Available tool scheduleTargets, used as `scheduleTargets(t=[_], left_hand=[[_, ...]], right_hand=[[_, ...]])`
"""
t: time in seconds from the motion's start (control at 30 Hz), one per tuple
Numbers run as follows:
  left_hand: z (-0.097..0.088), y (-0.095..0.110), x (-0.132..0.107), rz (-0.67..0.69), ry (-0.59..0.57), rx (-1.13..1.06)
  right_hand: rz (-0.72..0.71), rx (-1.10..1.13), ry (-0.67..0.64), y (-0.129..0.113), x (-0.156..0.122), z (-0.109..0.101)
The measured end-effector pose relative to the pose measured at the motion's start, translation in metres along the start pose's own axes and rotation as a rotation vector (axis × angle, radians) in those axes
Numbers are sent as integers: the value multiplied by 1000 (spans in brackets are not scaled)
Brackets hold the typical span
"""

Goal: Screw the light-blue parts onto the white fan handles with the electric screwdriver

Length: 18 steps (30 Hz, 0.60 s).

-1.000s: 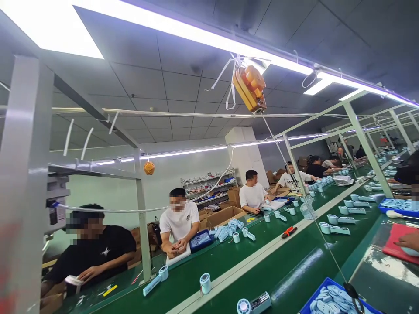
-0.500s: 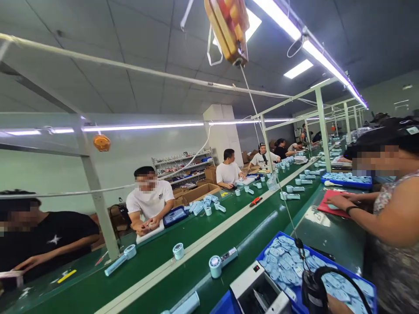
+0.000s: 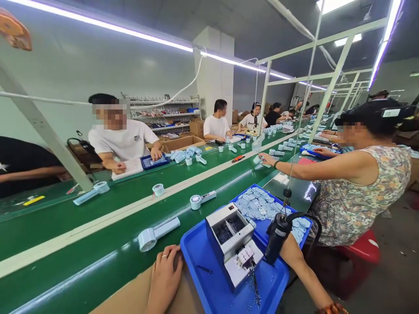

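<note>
One hand of the wearer shows: by its shape the left hand (image 3: pixel 165 274), a plain ring on one finger, lying back-up on tan cloth (image 3: pixel 121 294) at the lower edge of the view. Its fingers (image 3: pixel 168 255) lie close together and slightly curled, a narrow set, holding nothing visible. The right hand cannot be identified in this view.

Nearest item: a blue plastic tray (image 3: pixel 209 279), its rim just right of the fingers; contact cannot be confirmed. The left hand is the nearer hand to it. The tray contains a grey-and-white bench machine (image 3: pixel 231 246), set at a tilt to the tray's edges and lying right of the fingers, with loose small metal pieces (image 3: pixel 254 285) by its lower end.

Farther right of the fingers, a second blue tray (image 3: pixel 248 189) is heaped with flat pale-blue parts (image 3: pixel 258 205). A black insulated bottle (image 3: pixel 276 244) stands against that tray's near side.

Ahead of the fingers, a pale-blue cylindrical unit (image 3: pixel 157 233) lies on a green conveyor belt (image 3: pixel 65 235), its long axis running up and to the right, away from the hand.

To the right, a co-worker (image 3: pixel 353 196) on a red stool (image 3: pixel 356 253) reaches one arm across the bench. A beaded bracelet (image 3: pixel 332 308) shows at the lower edge on a bare limb; whose cannot be determined.
</note>
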<state>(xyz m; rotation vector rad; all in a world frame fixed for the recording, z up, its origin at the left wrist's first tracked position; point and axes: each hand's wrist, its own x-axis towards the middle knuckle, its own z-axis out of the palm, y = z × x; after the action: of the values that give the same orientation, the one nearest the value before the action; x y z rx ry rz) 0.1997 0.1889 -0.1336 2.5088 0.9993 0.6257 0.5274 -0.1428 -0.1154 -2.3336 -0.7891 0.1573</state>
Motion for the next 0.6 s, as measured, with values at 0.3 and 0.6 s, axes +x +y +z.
scheduleTargets(t=[0.3, 0.6], left_hand=[[-1, 6, -4, -27, 13, -35], [-3, 9, -5, -30, 1, -36]], right_hand=[[15, 37, -44, 11, 3, 0], [11, 54, 18, 8, -1, 0]])
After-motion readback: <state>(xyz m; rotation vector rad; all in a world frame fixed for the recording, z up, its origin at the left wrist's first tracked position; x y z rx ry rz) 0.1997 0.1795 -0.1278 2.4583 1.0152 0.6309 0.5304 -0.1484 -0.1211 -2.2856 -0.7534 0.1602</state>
